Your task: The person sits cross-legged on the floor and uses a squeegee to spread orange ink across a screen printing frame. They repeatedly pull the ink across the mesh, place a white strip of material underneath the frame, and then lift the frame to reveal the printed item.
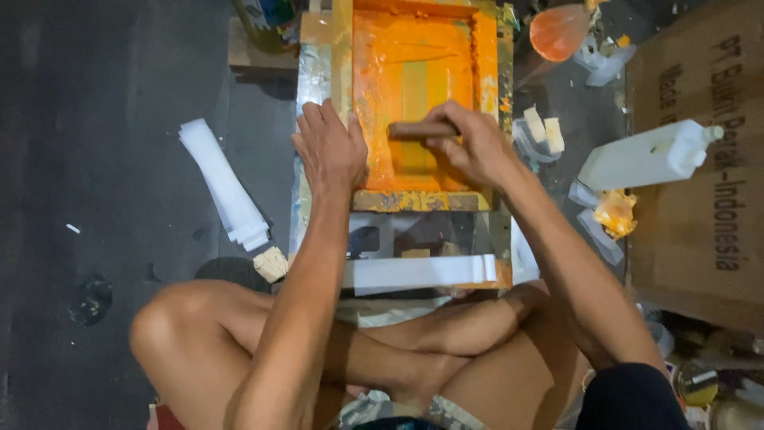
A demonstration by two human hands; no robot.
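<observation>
The left hand point(330, 151) lies flat on the orange-inked screen frame point(414, 199), steadying it; the right hand point(469, 143), over the frame's middle, closes its grip on the wooden squeegee point(418, 130).

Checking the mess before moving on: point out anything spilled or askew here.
Orange ink is smeared over the wooden screen frame and its edges. A crumpled orange-stained rag lies on the floor beside the white jug, which lies on its side.

The left hand point(330, 151) presses flat on the left rail of an orange-inked screen frame point(422, 199). The right hand point(469, 143) grips a brown squeegee point(418, 130) on the mesh
</observation>
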